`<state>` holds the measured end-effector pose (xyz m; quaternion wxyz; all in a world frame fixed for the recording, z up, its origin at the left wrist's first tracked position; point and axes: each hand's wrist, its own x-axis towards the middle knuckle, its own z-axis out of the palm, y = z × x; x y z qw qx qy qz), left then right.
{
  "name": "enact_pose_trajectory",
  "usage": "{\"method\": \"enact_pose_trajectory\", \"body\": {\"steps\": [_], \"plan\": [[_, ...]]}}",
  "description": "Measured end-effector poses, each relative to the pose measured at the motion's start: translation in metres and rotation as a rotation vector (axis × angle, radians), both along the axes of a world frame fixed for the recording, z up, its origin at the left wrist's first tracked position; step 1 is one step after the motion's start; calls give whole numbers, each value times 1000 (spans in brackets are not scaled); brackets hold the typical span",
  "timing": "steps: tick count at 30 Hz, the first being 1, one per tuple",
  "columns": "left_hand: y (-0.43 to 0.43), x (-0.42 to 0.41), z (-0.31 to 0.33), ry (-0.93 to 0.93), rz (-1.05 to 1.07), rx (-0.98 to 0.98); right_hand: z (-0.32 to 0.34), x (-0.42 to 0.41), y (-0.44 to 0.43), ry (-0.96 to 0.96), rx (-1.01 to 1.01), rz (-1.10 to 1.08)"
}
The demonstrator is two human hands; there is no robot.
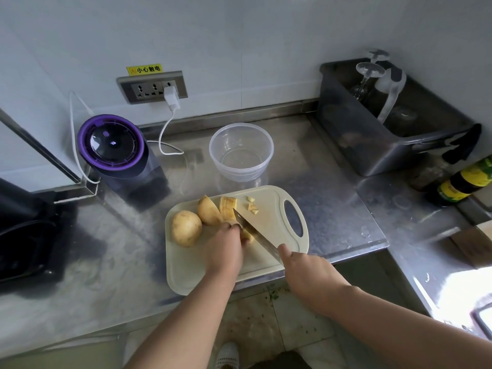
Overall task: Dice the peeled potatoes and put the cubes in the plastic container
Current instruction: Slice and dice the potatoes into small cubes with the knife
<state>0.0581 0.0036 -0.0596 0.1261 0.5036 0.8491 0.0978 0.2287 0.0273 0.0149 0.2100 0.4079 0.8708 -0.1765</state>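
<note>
On the shiny steel counter, a pale cutting board is lying right in front of you. The round plastic container is waiting just behind it, with no cubes showing inside. A whole potato is sitting on the left side of the board. A cut half is leaning beside it, and a sliced piece is lying next to that. Your left hand is pressing down on a smaller potato piece, fingers curled over it, so most of it is hiding. Your right hand is gripping the knife, fingers wrapped round the handle. The blade is pointing away from you and a bit left. It is sitting just right of your left fingertips and seems to be touching the piece. So the next cut is looking very close to those fingers, and tucking them back is looking wise. A few small cubes are lying just right of the knife tip, on the container's side of the board.
</note>
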Motion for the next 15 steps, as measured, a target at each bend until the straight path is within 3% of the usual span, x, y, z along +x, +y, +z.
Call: {"method": "enact_pose_trajectory", "body": {"steps": [10,15], "plan": [[-3,0,-1,14,-15,28,-4,-5,2,-54,-69,-20],[-6,0,2,20,-32,49,-5,-2,12,43,-78,-117]]}}
